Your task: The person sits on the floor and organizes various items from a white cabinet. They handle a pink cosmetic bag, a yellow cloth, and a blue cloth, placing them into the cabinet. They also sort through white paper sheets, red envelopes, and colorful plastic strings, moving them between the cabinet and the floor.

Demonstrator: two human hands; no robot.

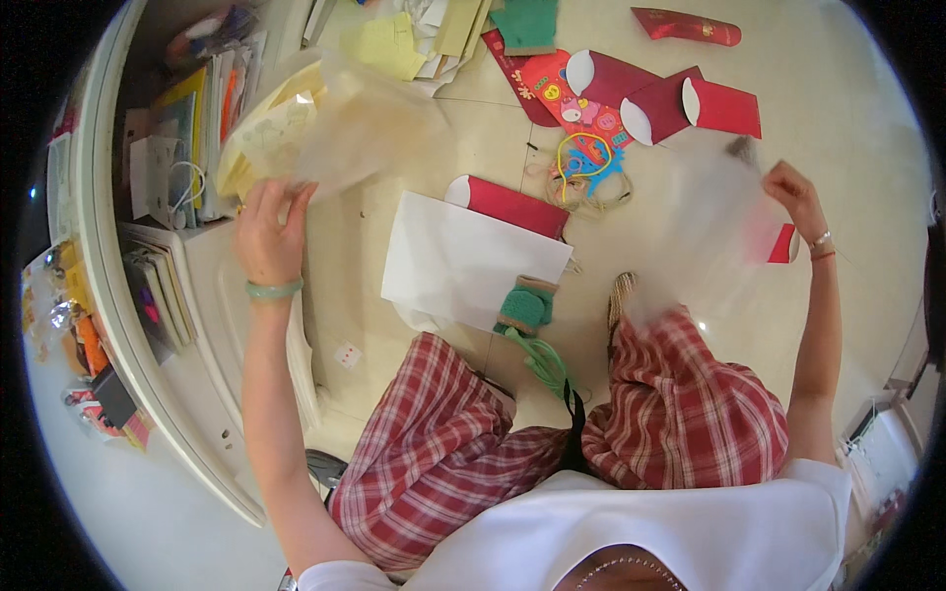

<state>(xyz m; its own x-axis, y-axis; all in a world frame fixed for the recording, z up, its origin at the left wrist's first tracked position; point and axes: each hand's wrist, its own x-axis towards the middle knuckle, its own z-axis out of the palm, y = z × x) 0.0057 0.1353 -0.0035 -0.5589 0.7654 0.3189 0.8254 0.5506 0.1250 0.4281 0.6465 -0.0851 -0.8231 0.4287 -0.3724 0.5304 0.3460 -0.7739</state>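
My left hand (268,236), with a pale green bangle at the wrist, is raised at the left. Its fingers pinch the lower edge of a clear plastic sleeve (370,123) with yellowish printed sheets inside. Out to the right, my right hand (796,202) is closed on a translucent plastic bag (690,231), smeared by motion. Between my hands, a white sheet (463,261) lies on the floor, partly over a dark red envelope (512,209). A small green knitted piece (527,307) with green cord rests at the sheet's corner.
Several red envelopes (724,106) lie at the far right, near a tangle of blue and yellow craft pieces (588,163). Papers and notes (434,39) are piled at the far left. Along the left stands an open cabinet (202,236) holding folders. My knees, in plaid trousers (434,433), are nearby.
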